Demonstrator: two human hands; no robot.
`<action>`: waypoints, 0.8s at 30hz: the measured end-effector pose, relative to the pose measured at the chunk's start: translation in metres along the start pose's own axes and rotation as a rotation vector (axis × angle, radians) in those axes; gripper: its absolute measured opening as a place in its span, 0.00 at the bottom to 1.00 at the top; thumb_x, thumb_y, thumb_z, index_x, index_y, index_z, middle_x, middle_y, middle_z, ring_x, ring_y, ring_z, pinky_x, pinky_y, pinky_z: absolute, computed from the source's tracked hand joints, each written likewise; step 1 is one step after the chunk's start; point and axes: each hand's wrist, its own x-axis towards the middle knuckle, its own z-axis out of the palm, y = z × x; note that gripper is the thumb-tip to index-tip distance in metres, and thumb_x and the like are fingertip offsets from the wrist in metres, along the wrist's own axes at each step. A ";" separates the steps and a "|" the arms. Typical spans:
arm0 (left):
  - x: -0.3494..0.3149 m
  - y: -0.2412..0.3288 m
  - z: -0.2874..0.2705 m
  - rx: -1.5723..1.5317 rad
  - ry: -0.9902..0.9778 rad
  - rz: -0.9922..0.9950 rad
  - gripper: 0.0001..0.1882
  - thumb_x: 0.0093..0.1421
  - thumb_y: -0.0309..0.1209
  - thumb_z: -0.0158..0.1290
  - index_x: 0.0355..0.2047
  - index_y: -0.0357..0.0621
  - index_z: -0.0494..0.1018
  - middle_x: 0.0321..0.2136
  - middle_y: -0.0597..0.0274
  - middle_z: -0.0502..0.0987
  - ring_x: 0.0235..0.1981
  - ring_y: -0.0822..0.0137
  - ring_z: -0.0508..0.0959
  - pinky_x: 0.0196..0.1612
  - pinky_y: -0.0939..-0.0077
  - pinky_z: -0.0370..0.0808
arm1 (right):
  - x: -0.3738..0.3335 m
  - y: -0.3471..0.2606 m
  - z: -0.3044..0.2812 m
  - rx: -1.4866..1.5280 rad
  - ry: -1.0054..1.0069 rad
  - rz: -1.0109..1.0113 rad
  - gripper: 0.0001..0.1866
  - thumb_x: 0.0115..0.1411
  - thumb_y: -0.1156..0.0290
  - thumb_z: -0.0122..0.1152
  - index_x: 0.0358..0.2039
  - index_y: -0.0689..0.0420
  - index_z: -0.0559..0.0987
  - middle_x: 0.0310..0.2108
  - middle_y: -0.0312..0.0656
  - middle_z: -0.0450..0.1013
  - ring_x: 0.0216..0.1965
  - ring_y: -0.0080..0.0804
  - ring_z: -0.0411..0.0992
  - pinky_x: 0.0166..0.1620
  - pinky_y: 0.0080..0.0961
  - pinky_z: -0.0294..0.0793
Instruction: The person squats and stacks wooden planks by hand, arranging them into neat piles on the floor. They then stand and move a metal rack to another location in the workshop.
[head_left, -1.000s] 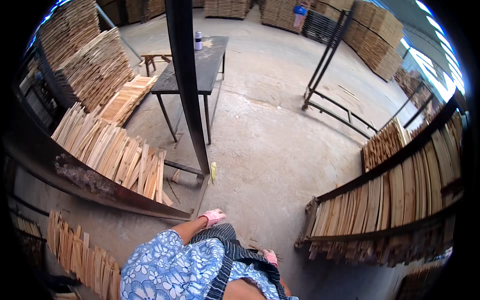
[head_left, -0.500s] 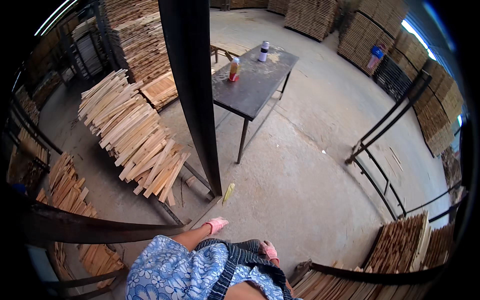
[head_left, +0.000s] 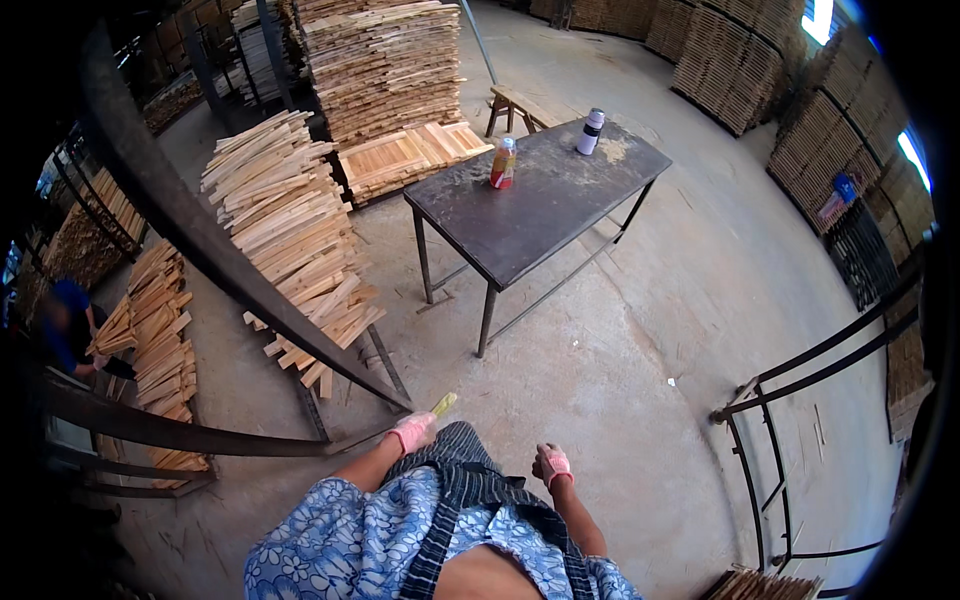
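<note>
My left hand [head_left: 414, 432], in a pink glove, grips a small yellow-green stick [head_left: 444, 404] low by my hip. My right hand [head_left: 553, 465] hangs curled and empty, with the dark bench [head_left: 520, 215] well ahead on the concrete floor [head_left: 640, 370].

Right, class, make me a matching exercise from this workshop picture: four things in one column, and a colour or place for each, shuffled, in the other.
Things:
1. table
2. orange bottle
3. gloves on both hands
4. bench

Colour or place:
A. pink
B. behind the table
C. dark grey top, dusty
D. standing on the table

Pairs: 1-C, 2-D, 3-A, 4-B
</note>
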 end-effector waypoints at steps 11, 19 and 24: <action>0.190 0.075 -0.107 -1.589 0.254 -0.421 0.51 0.59 0.60 0.57 0.71 0.45 0.47 0.69 0.43 0.56 0.67 0.43 0.59 0.65 0.42 0.60 | 0.034 -0.209 0.082 0.344 -0.520 -0.046 0.11 0.68 0.65 0.51 0.28 0.46 0.63 0.19 0.28 0.53 0.19 0.21 0.55 0.23 0.23 0.56; 0.293 0.120 -0.172 -1.672 0.246 -0.395 0.54 0.59 0.67 0.50 0.73 0.49 0.41 0.71 0.45 0.49 0.71 0.45 0.52 0.69 0.42 0.51 | 0.111 -0.334 0.165 0.508 -0.241 -0.045 0.07 0.69 0.59 0.53 0.36 0.45 0.69 0.23 0.30 0.52 0.24 0.23 0.55 0.27 0.25 0.58; 0.333 0.130 -0.179 -1.705 0.104 -0.408 0.51 0.60 0.67 0.48 0.72 0.47 0.47 0.71 0.52 0.52 0.71 0.52 0.52 0.71 0.41 0.43 | 0.184 -0.378 0.178 0.438 -0.339 -0.019 0.29 0.67 0.53 0.57 0.64 0.49 0.63 0.50 0.41 0.71 0.50 0.39 0.71 0.54 0.44 0.71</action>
